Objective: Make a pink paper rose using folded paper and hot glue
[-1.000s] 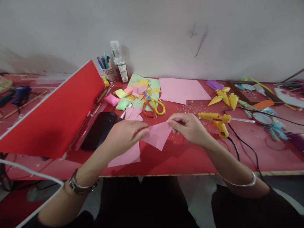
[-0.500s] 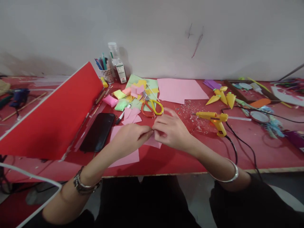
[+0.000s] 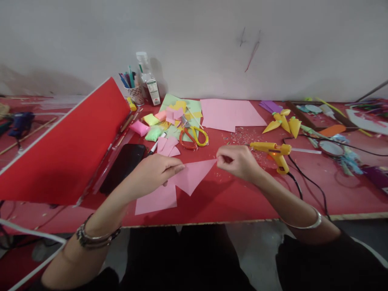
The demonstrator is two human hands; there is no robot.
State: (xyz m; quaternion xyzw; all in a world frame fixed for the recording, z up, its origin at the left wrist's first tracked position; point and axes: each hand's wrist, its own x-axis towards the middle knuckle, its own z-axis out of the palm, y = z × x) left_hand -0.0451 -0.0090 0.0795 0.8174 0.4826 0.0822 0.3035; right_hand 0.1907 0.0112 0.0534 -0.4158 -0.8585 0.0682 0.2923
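A pink paper triangle [image 3: 194, 173] stretches between my two hands, one point facing down toward the table's front edge. My left hand [image 3: 154, 171] pinches its left end between thumb and fingers. At the right tip, my right hand [image 3: 238, 161] is closed with the corner between its fingertips. Under and beside my left hand lies a larger pink paper sheet [image 3: 157, 200], partly covered. Several small pink paper pieces [image 3: 168, 146] lie just beyond that hand. Scissors [image 3: 198, 136] with orange and yellow handles rest behind the triangle.
A yellow hot glue gun [image 3: 273, 151] with a glowing light lies right of my right hand, its cord trailing forward. Yellow paper cones [image 3: 283, 123] sit behind it. A phone [image 3: 124, 165] and a leaning red board [image 3: 69, 149] stand left. A bottle [image 3: 148, 83] is near the wall.
My hands were together at the middle; they have moved apart, the right one rightward and the left one leftward. The pink triangle now shows spread between them.
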